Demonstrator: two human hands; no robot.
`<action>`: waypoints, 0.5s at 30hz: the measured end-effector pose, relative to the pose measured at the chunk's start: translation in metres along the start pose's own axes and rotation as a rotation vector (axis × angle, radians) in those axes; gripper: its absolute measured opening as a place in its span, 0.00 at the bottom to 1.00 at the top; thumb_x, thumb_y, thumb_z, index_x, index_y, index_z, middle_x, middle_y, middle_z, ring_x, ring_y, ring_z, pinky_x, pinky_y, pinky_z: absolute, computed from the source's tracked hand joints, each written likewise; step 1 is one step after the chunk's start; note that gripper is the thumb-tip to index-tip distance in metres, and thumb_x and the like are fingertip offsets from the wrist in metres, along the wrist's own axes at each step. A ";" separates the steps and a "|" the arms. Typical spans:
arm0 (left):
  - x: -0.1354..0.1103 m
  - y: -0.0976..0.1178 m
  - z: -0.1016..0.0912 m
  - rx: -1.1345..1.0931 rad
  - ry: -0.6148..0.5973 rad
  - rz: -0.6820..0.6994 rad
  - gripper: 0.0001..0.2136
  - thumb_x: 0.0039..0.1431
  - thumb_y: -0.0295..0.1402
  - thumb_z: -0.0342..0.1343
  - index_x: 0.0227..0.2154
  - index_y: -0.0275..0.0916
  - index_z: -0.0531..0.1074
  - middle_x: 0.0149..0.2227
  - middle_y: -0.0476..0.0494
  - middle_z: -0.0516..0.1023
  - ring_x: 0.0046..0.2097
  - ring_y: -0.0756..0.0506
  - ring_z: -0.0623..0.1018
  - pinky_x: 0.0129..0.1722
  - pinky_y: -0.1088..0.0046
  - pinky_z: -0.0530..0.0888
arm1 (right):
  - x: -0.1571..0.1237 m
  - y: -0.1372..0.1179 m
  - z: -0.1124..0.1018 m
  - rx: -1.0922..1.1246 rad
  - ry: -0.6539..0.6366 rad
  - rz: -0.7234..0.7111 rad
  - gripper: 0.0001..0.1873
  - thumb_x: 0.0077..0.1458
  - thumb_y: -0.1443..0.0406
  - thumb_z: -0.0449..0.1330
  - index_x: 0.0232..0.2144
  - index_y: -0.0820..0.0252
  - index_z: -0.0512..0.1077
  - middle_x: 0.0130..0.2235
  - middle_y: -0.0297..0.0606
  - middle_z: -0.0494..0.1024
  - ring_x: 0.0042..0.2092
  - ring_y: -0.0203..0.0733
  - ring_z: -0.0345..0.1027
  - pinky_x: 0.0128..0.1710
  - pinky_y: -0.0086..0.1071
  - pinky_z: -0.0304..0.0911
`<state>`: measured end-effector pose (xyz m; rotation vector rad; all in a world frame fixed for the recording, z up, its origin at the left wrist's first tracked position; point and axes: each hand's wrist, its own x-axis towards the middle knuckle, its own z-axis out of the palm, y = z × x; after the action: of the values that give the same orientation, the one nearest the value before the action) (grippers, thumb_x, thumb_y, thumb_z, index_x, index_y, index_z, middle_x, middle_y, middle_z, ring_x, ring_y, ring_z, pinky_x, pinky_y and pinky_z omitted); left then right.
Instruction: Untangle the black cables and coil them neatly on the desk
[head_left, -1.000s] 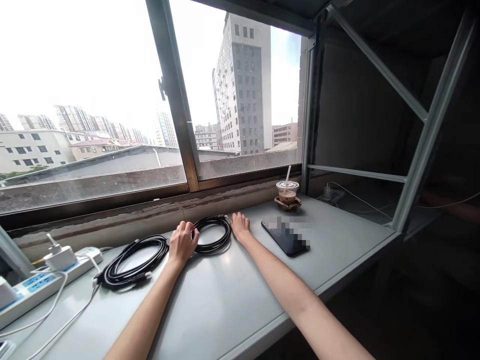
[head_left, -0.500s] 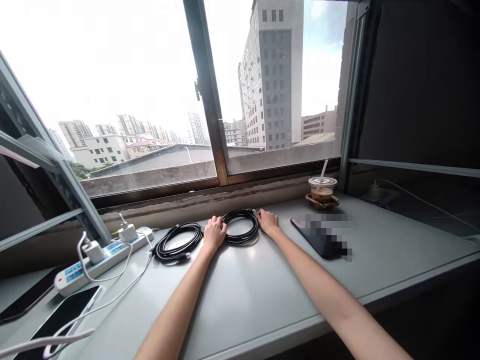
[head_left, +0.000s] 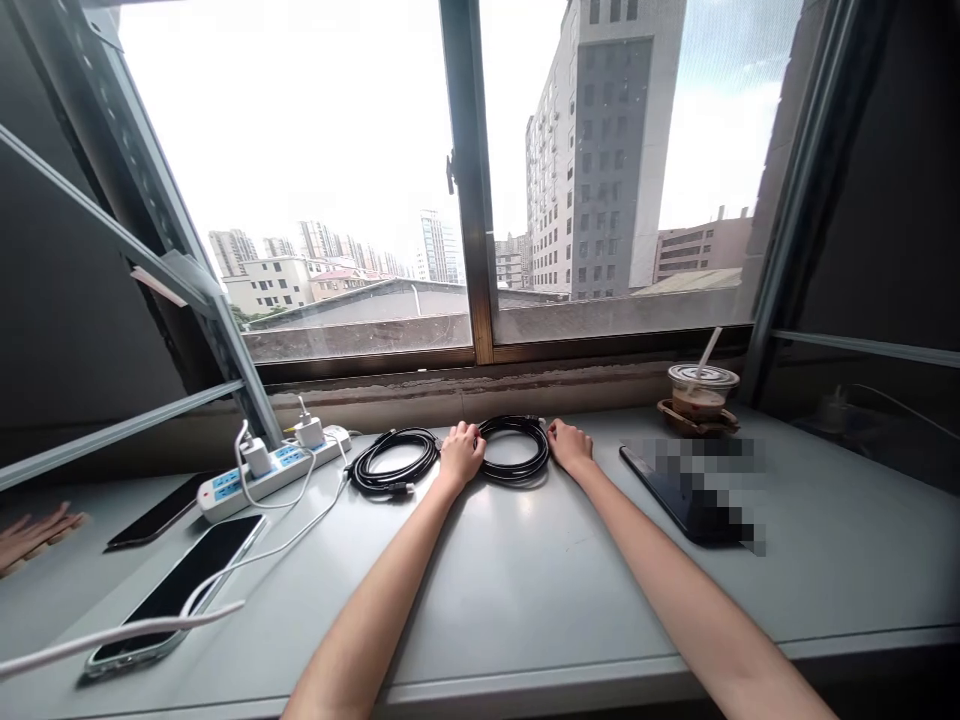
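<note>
Two black coiled cables lie on the grey table (head_left: pixel 525 590) below the window. My left hand (head_left: pixel 460 455) rests on the left edge of the right coil (head_left: pixel 514 448), fingers curled over the cable. My right hand (head_left: pixel 570 446) touches the same coil's right edge, fingers bent down onto it. The other coil (head_left: pixel 393 463) lies apart, just left of my left hand.
A white power strip (head_left: pixel 270 470) with chargers plugged in sits at the left, with two phones (head_left: pixel 176 592) and white cords in front. A dark tablet (head_left: pixel 686 490) and an iced drink cup (head_left: pixel 701 392) stand at the right. Another person's fingers (head_left: pixel 30 535) show at far left.
The camera has swung left, bringing the power strip, the phones and another person's fingers into view. Both hands have stayed on the right coil.
</note>
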<state>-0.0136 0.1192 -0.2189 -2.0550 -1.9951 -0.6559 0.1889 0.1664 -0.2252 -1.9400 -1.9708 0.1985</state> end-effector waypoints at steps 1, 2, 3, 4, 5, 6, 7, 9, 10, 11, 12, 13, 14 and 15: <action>0.000 0.000 0.000 0.000 0.002 -0.003 0.10 0.61 0.32 0.42 0.36 0.39 0.68 0.41 0.41 0.69 0.45 0.43 0.69 0.44 0.68 0.66 | 0.000 0.000 0.000 -0.003 -0.002 -0.001 0.16 0.59 0.59 0.53 0.46 0.63 0.67 0.45 0.41 0.72 0.43 0.40 0.68 0.44 0.41 0.66; -0.001 0.000 0.001 0.001 0.004 -0.005 0.10 0.61 0.32 0.42 0.36 0.39 0.68 0.41 0.41 0.69 0.45 0.43 0.69 0.43 0.68 0.66 | 0.000 0.000 0.000 -0.004 -0.003 -0.002 0.16 0.59 0.59 0.53 0.46 0.63 0.67 0.45 0.41 0.72 0.43 0.40 0.68 0.43 0.41 0.66; -0.001 0.000 0.001 0.002 0.005 -0.007 0.10 0.61 0.32 0.42 0.36 0.39 0.68 0.41 0.41 0.69 0.45 0.43 0.69 0.43 0.68 0.66 | -0.001 0.000 0.000 -0.005 -0.003 -0.003 0.16 0.59 0.59 0.53 0.46 0.63 0.67 0.44 0.41 0.72 0.43 0.40 0.68 0.43 0.41 0.66; -0.001 0.000 0.001 0.004 0.007 -0.009 0.10 0.61 0.32 0.42 0.36 0.39 0.68 0.41 0.41 0.69 0.45 0.43 0.69 0.43 0.68 0.66 | -0.001 0.000 0.000 -0.004 -0.002 -0.005 0.16 0.59 0.59 0.53 0.46 0.63 0.67 0.44 0.41 0.72 0.43 0.40 0.68 0.43 0.41 0.66; -0.001 0.000 0.001 0.005 0.008 -0.009 0.10 0.61 0.32 0.42 0.36 0.39 0.68 0.40 0.41 0.69 0.45 0.43 0.69 0.42 0.68 0.66 | -0.001 0.000 0.000 -0.003 -0.002 -0.005 0.16 0.59 0.59 0.53 0.46 0.63 0.67 0.44 0.41 0.72 0.43 0.40 0.68 0.43 0.41 0.66; -0.001 0.000 0.001 0.006 0.008 -0.010 0.10 0.60 0.32 0.43 0.36 0.39 0.68 0.40 0.41 0.69 0.45 0.43 0.69 0.42 0.68 0.66 | -0.001 0.000 0.000 -0.001 -0.001 -0.005 0.16 0.60 0.59 0.53 0.46 0.63 0.67 0.44 0.40 0.72 0.43 0.40 0.68 0.43 0.41 0.66; -0.001 -0.001 0.001 0.007 0.007 -0.010 0.09 0.60 0.32 0.43 0.36 0.39 0.68 0.40 0.41 0.69 0.45 0.43 0.69 0.42 0.68 0.66 | -0.001 0.000 0.001 0.001 -0.001 -0.005 0.16 0.60 0.59 0.53 0.46 0.63 0.67 0.44 0.40 0.72 0.42 0.40 0.68 0.43 0.41 0.66; -0.001 -0.001 0.002 0.005 0.005 -0.008 0.10 0.60 0.32 0.42 0.36 0.39 0.68 0.40 0.41 0.69 0.45 0.43 0.69 0.42 0.68 0.66 | -0.001 0.001 0.001 0.004 -0.003 0.000 0.16 0.60 0.59 0.53 0.46 0.63 0.67 0.44 0.40 0.72 0.43 0.40 0.68 0.43 0.41 0.66; -0.001 -0.001 0.002 0.003 0.003 -0.008 0.10 0.61 0.33 0.42 0.36 0.39 0.68 0.41 0.41 0.69 0.45 0.43 0.68 0.42 0.68 0.66 | -0.001 0.001 0.001 0.004 -0.004 0.002 0.16 0.60 0.59 0.53 0.46 0.63 0.67 0.44 0.41 0.72 0.43 0.40 0.68 0.43 0.41 0.66; -0.001 -0.001 0.002 0.001 0.002 -0.007 0.10 0.61 0.33 0.42 0.36 0.39 0.68 0.41 0.41 0.69 0.45 0.43 0.68 0.42 0.68 0.66 | 0.000 0.001 0.002 0.004 -0.005 0.004 0.16 0.60 0.59 0.53 0.46 0.63 0.67 0.44 0.41 0.72 0.43 0.40 0.68 0.43 0.41 0.66; -0.001 -0.001 0.002 -0.002 0.002 -0.007 0.10 0.61 0.33 0.42 0.36 0.39 0.68 0.41 0.41 0.69 0.45 0.43 0.68 0.43 0.68 0.66 | 0.000 0.001 0.002 0.004 -0.006 0.006 0.16 0.59 0.59 0.53 0.46 0.63 0.67 0.44 0.41 0.72 0.43 0.40 0.68 0.43 0.41 0.66; -0.001 -0.001 0.002 -0.006 0.001 -0.006 0.10 0.61 0.33 0.42 0.36 0.39 0.68 0.41 0.41 0.69 0.45 0.43 0.68 0.43 0.68 0.66 | 0.001 0.001 0.002 0.003 -0.006 0.006 0.16 0.59 0.59 0.53 0.46 0.63 0.67 0.44 0.41 0.72 0.43 0.40 0.68 0.44 0.41 0.66; -0.001 -0.002 0.002 -0.009 0.001 -0.006 0.10 0.61 0.33 0.42 0.36 0.39 0.68 0.41 0.41 0.69 0.45 0.43 0.68 0.43 0.67 0.66 | 0.001 0.001 0.002 0.002 -0.006 0.006 0.16 0.59 0.59 0.53 0.46 0.63 0.67 0.44 0.41 0.72 0.43 0.40 0.68 0.44 0.41 0.66; -0.001 -0.002 0.002 -0.012 0.001 -0.006 0.10 0.61 0.32 0.42 0.36 0.39 0.68 0.41 0.41 0.69 0.45 0.43 0.68 0.43 0.67 0.66 | 0.001 0.001 0.002 0.002 -0.006 0.005 0.16 0.59 0.59 0.53 0.46 0.63 0.67 0.44 0.41 0.72 0.43 0.40 0.68 0.44 0.41 0.66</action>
<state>-0.0149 0.1194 -0.2208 -2.0565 -2.0024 -0.6718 0.1887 0.1680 -0.2270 -1.9458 -1.9688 0.2070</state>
